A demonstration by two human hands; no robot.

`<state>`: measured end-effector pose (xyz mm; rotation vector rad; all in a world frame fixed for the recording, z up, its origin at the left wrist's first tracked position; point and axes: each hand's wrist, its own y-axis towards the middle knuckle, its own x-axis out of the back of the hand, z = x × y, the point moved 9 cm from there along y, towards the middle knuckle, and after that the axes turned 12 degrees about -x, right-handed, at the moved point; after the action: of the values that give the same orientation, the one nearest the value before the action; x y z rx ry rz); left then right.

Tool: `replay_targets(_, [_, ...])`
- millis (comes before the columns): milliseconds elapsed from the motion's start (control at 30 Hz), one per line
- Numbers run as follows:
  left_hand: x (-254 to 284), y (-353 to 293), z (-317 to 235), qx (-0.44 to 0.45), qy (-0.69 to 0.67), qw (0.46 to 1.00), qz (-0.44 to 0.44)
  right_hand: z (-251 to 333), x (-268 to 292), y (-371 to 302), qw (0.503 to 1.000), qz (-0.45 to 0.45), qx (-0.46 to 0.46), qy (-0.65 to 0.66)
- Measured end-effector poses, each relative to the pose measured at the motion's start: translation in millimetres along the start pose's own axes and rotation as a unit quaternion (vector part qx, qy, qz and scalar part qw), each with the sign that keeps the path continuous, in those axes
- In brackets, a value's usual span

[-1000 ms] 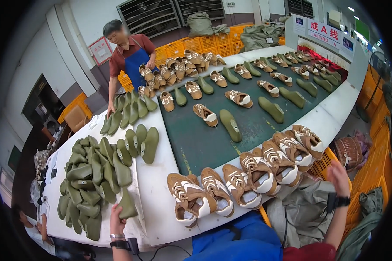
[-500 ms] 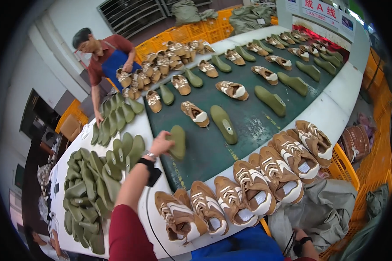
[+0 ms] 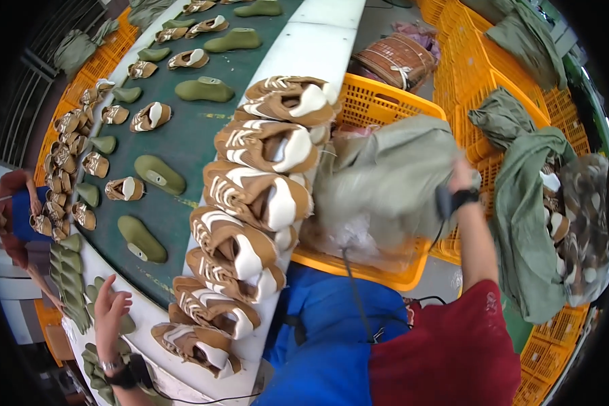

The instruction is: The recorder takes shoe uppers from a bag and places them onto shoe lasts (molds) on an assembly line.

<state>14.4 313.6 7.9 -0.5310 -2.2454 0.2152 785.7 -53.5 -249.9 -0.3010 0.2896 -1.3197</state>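
Observation:
My left hand (image 3: 110, 314) is raised over the white table edge with its fingers apart and nothing in them. Beside it, a green shoe last (image 3: 142, 239) lies on the dark green belt. My right hand (image 3: 461, 177), smeared by motion, grips the edge of a grey-green cloth (image 3: 392, 176). That cloth bulges and blurs over a yellow crate (image 3: 386, 272), and clear plastic shows under it. Between my hands, a row of brown and white shoe uppers (image 3: 240, 194) stands along the table's near edge.
Pairs of uppers and lasts run along the belt (image 3: 193, 145). Piled lasts (image 3: 100, 365) sit at the lower left. Across the belt, a co-worker (image 3: 20, 203) reaches to shoes and lasts. Stacked yellow crates (image 3: 480, 101) and a hanging green cloth (image 3: 528, 223) flank my right side.
My view has swung right. My left hand has let go of the green shoe last, which now lies on the belt. My right hand has lifted the cloth over the crate.

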Motion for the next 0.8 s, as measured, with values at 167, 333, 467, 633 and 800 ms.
replay_targets(167, [-60.5,-123.4,-118.2,-0.21,-0.068,0.975,-0.001,268.9,34.8,-5.4,0.959,0.124,0.112,0.231])
replay_targets(333, [-222.2,-160.5,-191.5,-0.361,-0.044,0.897,0.251,140.4,-43.6,-142.5,0.988,0.14,0.002,0.062])
replay_targets(467, [-324.5,-124.4,-229.3,-0.54,0.098,0.827,0.122,37.1,-133.2,-374.7,0.672,0.493,0.371,-0.41])
replay_targets(633, [-378.5,-123.9,-193.8,-0.429,-0.041,0.842,0.323,79.9,-126.2,-414.1,0.669,0.694,0.057,-0.26])
replay_targets(800, [-300.8,-109.1,-177.7,0.021,-0.663,0.714,0.225,94.1,-73.4,-301.9,0.657,0.446,0.402,-0.456])
